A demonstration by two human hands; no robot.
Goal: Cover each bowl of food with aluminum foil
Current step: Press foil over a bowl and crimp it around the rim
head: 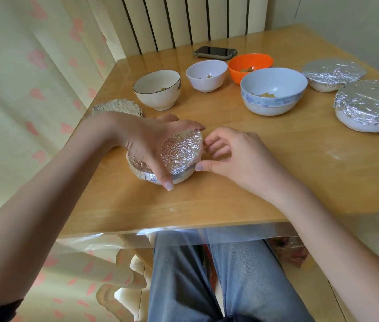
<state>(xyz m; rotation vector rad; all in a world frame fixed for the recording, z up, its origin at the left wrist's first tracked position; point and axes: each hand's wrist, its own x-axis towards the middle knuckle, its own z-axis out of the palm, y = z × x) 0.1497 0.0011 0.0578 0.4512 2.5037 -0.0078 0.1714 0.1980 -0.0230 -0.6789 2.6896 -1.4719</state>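
The wooden table (253, 177) carries everything, with a clear plastic sheet hanging off its near edge. On its right side sit two large foil-covered bowls (369, 105), close together and already finished. Toward the middle and far edge stand four uncovered bowls: a blue-patterned bowl (273, 91), an orange bowl (251, 63), a plain white bowl (206, 75) and a black-rimmed bowl (157, 89), each with a little food inside. A stack of foil sheets (117, 107) lies at the table's left edge, just behind the left wrist. A phone (215, 52) rests at the far edge.

The small bowl in hand (181, 178) sits near the front edge, directly before the person, its foil cap (181, 149) already folded over the rim. The left hand (144, 145) lies across the top, fingers and thumb curled around the rim and gripping it. The right hand (232, 154) touches the bowl's right side, fingers loosely curled, thumb pressing the foil edge.

By my judgement, the bowl lies between both hands, so crimping the right rim falls to the right hand.
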